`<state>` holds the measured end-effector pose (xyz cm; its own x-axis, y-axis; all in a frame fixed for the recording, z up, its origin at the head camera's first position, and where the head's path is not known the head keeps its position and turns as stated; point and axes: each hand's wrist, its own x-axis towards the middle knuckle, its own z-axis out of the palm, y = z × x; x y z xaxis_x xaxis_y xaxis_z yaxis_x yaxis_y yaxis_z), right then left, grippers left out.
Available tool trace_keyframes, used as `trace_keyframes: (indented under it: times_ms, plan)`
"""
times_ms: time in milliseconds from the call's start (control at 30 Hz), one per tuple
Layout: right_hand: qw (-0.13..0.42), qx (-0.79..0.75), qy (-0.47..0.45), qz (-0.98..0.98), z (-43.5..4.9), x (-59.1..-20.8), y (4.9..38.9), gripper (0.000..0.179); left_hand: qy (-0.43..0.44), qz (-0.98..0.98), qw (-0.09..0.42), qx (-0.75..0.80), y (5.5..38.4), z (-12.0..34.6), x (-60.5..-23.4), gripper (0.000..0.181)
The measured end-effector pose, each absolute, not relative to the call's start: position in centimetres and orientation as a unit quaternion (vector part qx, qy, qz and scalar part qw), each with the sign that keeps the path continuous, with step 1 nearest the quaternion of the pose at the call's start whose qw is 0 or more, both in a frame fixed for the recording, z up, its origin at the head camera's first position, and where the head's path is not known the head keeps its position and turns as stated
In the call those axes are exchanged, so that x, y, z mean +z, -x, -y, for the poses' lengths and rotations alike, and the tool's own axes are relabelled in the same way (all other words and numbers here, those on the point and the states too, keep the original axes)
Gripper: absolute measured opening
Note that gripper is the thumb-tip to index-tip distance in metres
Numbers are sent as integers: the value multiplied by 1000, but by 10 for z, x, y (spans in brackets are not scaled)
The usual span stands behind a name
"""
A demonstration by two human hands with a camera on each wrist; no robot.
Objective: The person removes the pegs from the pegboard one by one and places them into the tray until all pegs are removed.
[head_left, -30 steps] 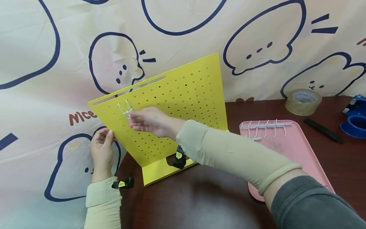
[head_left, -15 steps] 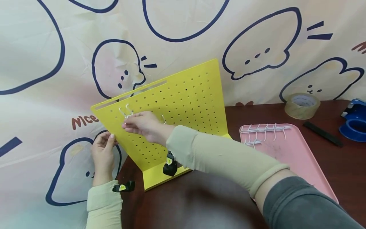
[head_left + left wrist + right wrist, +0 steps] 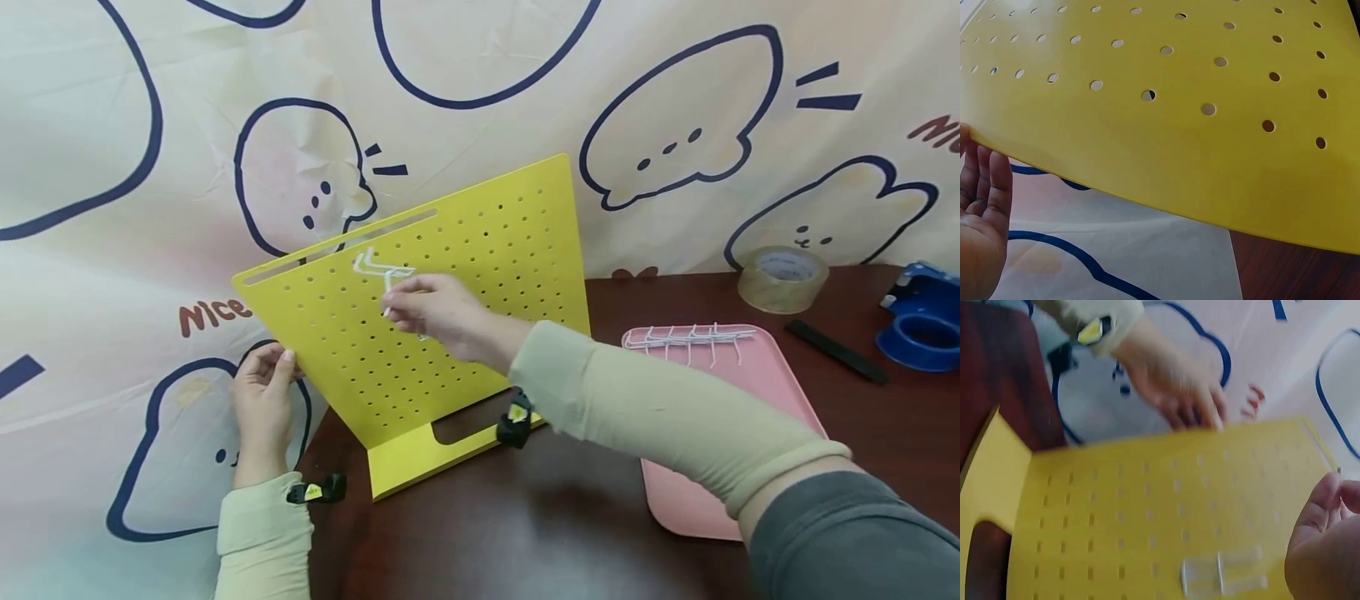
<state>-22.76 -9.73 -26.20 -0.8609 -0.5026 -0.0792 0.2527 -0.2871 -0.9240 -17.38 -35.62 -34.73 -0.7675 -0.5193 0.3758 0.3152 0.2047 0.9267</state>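
A yellow pegboard point(image 3: 480, 250) stands tilted on its base. My left hand point(image 3: 262, 404) pinches its left edge, thumb in front and fingers behind; the left wrist view shows curled fingers point(image 3: 999, 187) at that edge. My right hand point(image 3: 450, 312) pinches a white double-prong wire pegboard hook point(image 3: 384, 271) in front of the board's upper left part, its prongs pointing up and left. Only a tip of that hook shows in the right wrist view, above the right hand point(image 3: 1329, 534). Another white hook point(image 3: 1219, 575) sits on the board, mostly hidden behind my right hand in the head view.
A pink tray point(image 3: 757, 400) with several white wire hooks point(image 3: 690, 337) lies to the right, partly under my right arm. Beyond it are clear tape point(image 3: 783, 279), a black strip point(image 3: 836, 350) and a blue tape dispenser point(image 3: 918, 321). A printed cloth hangs behind.
My right hand has moved right and slightly up with the hook, whose prongs have turned from upright to leaning left. My left hand keeps its hold on the board's edge.
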Motion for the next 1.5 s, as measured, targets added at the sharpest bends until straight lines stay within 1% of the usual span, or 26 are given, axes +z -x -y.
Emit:
trace_keyframes:
  times_ms: [133,300,633,767,900,1167,1233,1433,1500]
  plan:
    - [205,-791,116,-565,66,-268,240,14,-76,696,335,-631,173,358,-347,5]
    - [181,-782,100,-587,28,-279,250,10,-68,694,343,-630,172,358,-346,6]
    - [157,-753,55,-636,-49,-312,260,19,-90,688,332,-639,168,360,-349,5]
    - [147,-741,41,-654,-80,-322,263,26,-90,689,335,-636,167,363,-351,6]
    - [140,-717,24,-683,-110,-331,264,28,-83,689,339,-635,168,364,-351,6]
    - [144,-669,10,-729,-156,-358,260,36,-87,691,336,-634,168,360,-349,5]
    - [147,-670,8,-727,-167,-366,257,35,-86,689,336,-636,169,359,-349,5]
    - [152,-691,15,-706,-201,-392,251,20,-83,689,333,-638,169,357,-349,6]
    - [153,-692,12,-705,-210,-400,249,19,-85,688,333,-639,168,356,-349,5]
